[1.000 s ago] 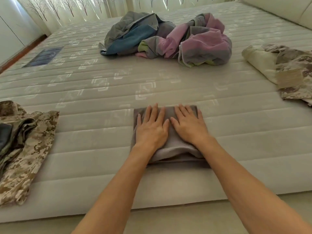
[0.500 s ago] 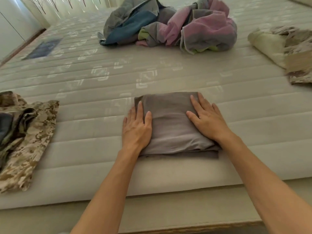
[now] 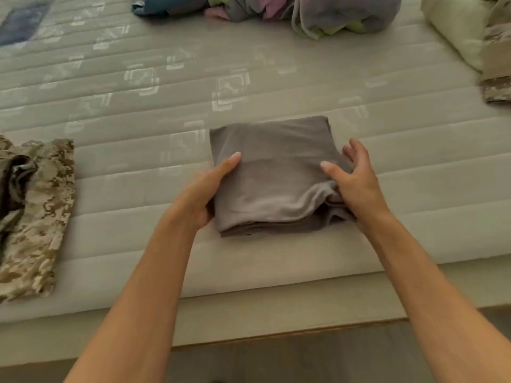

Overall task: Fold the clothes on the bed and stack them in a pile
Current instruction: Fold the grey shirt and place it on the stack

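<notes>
A folded grey garment lies on the quilted mattress near its front edge. My left hand grips the garment's left side, thumb on top and fingers tucked under the edge. My right hand grips the right side, thumb on the cloth and fingers curled round the bunched edge. A camouflage garment lies flat at the left. A heap of unfolded blue, pink and grey clothes sits at the far top.
A cream and camouflage bundle lies at the far right. A dark patch marks the mattress at the top left. The bed's wooden base edge runs below the mattress front.
My hands went from pressing flat on the middle of the grey garment to its two sides, where they now grip its edges. The view has tilted down.
</notes>
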